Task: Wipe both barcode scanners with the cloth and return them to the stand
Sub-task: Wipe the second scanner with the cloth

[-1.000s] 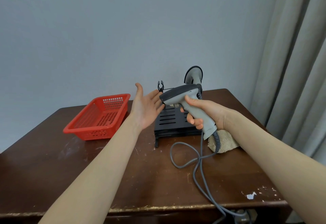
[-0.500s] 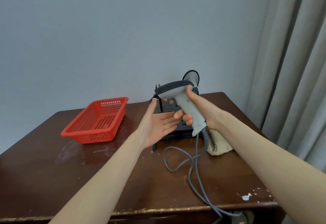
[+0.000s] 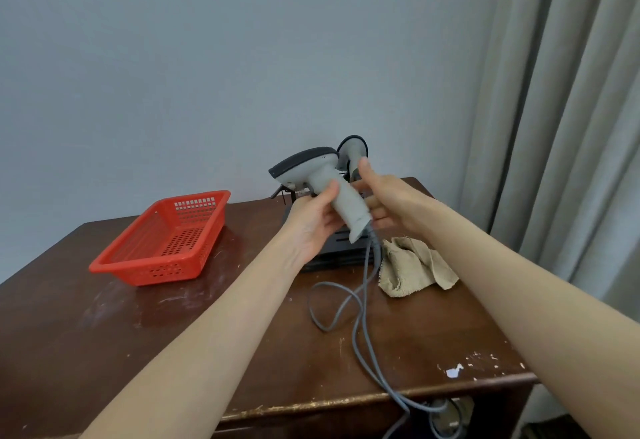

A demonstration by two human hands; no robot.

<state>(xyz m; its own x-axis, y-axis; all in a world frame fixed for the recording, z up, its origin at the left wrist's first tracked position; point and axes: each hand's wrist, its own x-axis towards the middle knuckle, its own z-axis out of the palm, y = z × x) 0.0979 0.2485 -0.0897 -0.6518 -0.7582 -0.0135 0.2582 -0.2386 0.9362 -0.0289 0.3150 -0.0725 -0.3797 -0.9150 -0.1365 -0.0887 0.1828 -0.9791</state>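
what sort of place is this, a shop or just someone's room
Likely a plain home or office room, hard to say more: a scuffed wooden table against a bare wall, a long curtain beside it, and a corded barcode scanner being held.

The stand (image 3: 332,251) sits at the far side of the table (image 3: 104,352), with the basket (image 3: 194,196) well apart at its 9 o'clock and the cloth (image 3: 412,267) just beside its base at 4 o'clock. The second scanner (image 3: 351,149) stands at the stand's rear, behind the held scanner (image 3: 311,175), which is above the stand between the left hand (image 3: 311,224), gripping the handle from 9 o'clock, and the right hand (image 3: 388,199), straight-fingered against it at 3 o'clock. The cable (image 3: 360,317) drops from the handle, loops on the table at the stand's 6 o'clock and passes over the near edge.
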